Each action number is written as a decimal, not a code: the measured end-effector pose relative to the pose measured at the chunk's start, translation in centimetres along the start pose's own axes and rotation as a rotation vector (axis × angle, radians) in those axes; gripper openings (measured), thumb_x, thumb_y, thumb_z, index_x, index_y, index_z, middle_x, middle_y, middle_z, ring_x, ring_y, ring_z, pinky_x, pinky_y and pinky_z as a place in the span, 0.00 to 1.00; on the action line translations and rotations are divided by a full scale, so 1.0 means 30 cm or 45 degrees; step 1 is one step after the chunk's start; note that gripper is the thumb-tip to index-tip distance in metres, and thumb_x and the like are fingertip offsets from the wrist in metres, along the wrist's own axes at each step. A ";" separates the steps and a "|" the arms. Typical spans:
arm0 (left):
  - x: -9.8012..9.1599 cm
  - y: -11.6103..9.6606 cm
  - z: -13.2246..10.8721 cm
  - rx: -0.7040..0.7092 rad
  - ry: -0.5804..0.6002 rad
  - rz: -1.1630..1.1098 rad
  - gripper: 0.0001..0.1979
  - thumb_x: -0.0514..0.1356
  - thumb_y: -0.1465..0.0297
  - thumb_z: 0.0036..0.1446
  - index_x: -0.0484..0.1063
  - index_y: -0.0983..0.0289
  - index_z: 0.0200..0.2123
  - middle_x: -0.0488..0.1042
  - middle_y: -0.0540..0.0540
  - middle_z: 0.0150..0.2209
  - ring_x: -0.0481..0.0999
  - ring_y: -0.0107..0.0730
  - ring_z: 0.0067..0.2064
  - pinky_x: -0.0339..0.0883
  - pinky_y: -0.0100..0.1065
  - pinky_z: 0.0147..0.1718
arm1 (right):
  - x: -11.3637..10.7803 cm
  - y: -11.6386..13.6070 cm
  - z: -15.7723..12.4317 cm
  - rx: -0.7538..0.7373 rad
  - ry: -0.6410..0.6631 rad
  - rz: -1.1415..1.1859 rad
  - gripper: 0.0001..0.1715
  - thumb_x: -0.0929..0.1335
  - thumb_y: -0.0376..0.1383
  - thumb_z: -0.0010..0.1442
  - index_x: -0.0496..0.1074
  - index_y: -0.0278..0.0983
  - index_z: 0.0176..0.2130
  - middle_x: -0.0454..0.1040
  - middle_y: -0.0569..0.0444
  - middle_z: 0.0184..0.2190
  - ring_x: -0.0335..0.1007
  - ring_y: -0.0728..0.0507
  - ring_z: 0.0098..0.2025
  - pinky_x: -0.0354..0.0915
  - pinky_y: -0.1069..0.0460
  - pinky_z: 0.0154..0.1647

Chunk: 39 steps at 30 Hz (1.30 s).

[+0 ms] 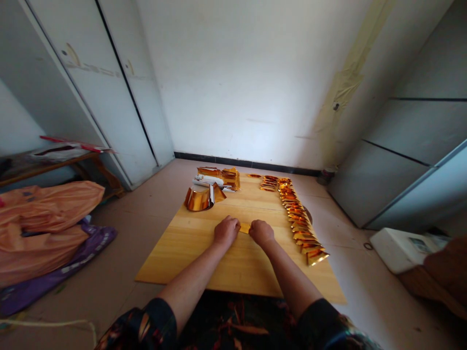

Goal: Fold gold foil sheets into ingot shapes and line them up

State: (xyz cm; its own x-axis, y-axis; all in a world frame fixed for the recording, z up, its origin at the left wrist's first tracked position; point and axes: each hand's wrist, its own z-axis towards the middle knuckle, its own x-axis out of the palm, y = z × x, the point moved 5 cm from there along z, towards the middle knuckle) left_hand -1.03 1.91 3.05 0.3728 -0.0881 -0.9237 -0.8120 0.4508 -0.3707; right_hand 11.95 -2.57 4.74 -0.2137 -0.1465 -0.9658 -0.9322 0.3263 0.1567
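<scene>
A small piece of gold foil paper [244, 228] is stretched between my two hands, just above or on the wooden board [204, 248]. My left hand [227, 230] is closed, gripping the paper's left end. At its right end, my right hand [261, 232] is closed on it too. The fingertips are partly hidden behind the knuckles. To the right runs a long row of folded gold foil pieces [297, 221], overlapping one another. A smaller group of folded pieces [269, 183] lies at the far end of the board.
Curled gold foil sheets [199, 199] and a stack of foil paper [230, 179] sit at the board's far left. Orange cloth and a purple bag [80, 262] lie on the floor at left. A white box [401, 248] stands at right, and the wall [248, 97] rises behind.
</scene>
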 end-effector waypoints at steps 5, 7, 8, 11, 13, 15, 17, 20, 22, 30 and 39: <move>-0.019 0.003 0.011 0.287 -0.013 -0.006 0.08 0.56 0.73 0.58 0.76 0.60 0.34 0.75 0.53 0.37 0.71 0.33 0.43 0.61 0.32 0.42 | -0.007 0.025 0.007 -0.117 -0.013 -0.112 0.14 0.64 0.34 0.59 0.76 0.34 0.41 0.77 0.42 0.41 0.73 0.39 0.44 0.65 0.51 0.40; -0.023 0.003 0.013 0.327 -0.003 -0.007 0.09 0.56 0.74 0.57 0.77 0.60 0.34 0.75 0.54 0.36 0.72 0.34 0.42 0.62 0.32 0.43 | -0.003 0.034 0.004 -0.142 -0.043 -0.137 0.14 0.63 0.33 0.60 0.75 0.35 0.41 0.77 0.43 0.41 0.73 0.40 0.43 0.65 0.52 0.40; -0.024 0.003 0.013 0.332 0.001 -0.006 0.10 0.56 0.75 0.57 0.77 0.60 0.34 0.75 0.54 0.36 0.72 0.34 0.42 0.62 0.33 0.43 | 0.002 0.038 0.003 -0.149 -0.059 -0.145 0.14 0.62 0.33 0.61 0.75 0.35 0.42 0.76 0.43 0.41 0.74 0.41 0.43 0.65 0.52 0.39; -0.022 0.001 0.012 0.291 0.008 0.006 0.10 0.56 0.75 0.57 0.78 0.60 0.34 0.76 0.54 0.35 0.73 0.34 0.41 0.63 0.33 0.42 | 0.019 0.044 0.001 -0.151 -0.099 -0.153 0.14 0.62 0.34 0.62 0.73 0.36 0.44 0.75 0.43 0.42 0.74 0.42 0.42 0.65 0.52 0.39; -0.019 -0.001 0.009 0.262 0.022 0.016 0.11 0.55 0.75 0.57 0.78 0.60 0.35 0.76 0.54 0.35 0.73 0.34 0.41 0.63 0.33 0.43 | 0.026 0.043 0.005 -0.155 -0.115 -0.146 0.14 0.61 0.33 0.62 0.73 0.35 0.44 0.75 0.42 0.42 0.73 0.42 0.42 0.65 0.52 0.39; -0.017 -0.001 0.006 0.246 0.044 0.015 0.11 0.55 0.74 0.57 0.78 0.60 0.35 0.77 0.53 0.36 0.74 0.33 0.41 0.63 0.33 0.43 | 0.028 0.037 0.013 -0.157 -0.106 -0.121 0.15 0.61 0.33 0.62 0.73 0.35 0.44 0.75 0.42 0.42 0.73 0.42 0.43 0.65 0.52 0.41; -0.016 0.003 0.004 0.226 0.067 -0.004 0.12 0.54 0.74 0.57 0.78 0.59 0.36 0.77 0.52 0.37 0.74 0.33 0.41 0.63 0.32 0.43 | 0.024 0.027 0.026 -0.147 -0.077 -0.090 0.15 0.61 0.32 0.60 0.74 0.34 0.43 0.75 0.42 0.42 0.72 0.41 0.45 0.64 0.52 0.42; -0.016 0.017 0.000 0.176 0.091 -0.044 0.12 0.54 0.72 0.57 0.78 0.56 0.36 0.78 0.51 0.38 0.74 0.31 0.42 0.62 0.32 0.43 | 0.012 0.015 0.043 -0.128 -0.050 -0.062 0.16 0.62 0.32 0.58 0.75 0.35 0.42 0.76 0.43 0.42 0.72 0.41 0.45 0.64 0.52 0.42; -0.018 0.028 -0.004 0.147 0.086 -0.051 0.12 0.55 0.72 0.56 0.78 0.54 0.36 0.78 0.50 0.37 0.73 0.32 0.42 0.61 0.33 0.44 | 0.004 0.016 0.046 -0.122 -0.034 -0.044 0.16 0.62 0.33 0.57 0.76 0.35 0.41 0.76 0.43 0.42 0.73 0.41 0.45 0.64 0.52 0.41; -0.025 0.070 0.000 -0.017 0.001 -0.075 0.07 0.61 0.68 0.52 0.78 0.48 0.32 0.71 0.46 0.51 0.64 0.38 0.54 0.48 0.45 0.55 | -0.014 0.061 -0.003 0.083 -0.035 0.038 0.36 0.64 0.57 0.54 0.73 0.30 0.47 0.74 0.36 0.44 0.72 0.34 0.47 0.66 0.47 0.42; -0.005 0.083 0.006 -0.041 0.023 -0.121 0.09 0.61 0.69 0.52 0.78 0.48 0.33 0.68 0.45 0.55 0.61 0.40 0.57 0.43 0.50 0.58 | 0.003 0.068 0.010 0.120 -0.029 0.037 0.42 0.65 0.61 0.51 0.71 0.30 0.48 0.73 0.35 0.46 0.71 0.35 0.48 0.65 0.46 0.43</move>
State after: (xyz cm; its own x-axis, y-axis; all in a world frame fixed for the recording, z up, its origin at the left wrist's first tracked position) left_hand -3.02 3.20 2.29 0.4409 -0.1449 -0.8858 -0.7877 0.4107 -0.4593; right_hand 10.12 -1.63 4.91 -0.2325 -0.1144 -0.9658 -0.8938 0.4166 0.1658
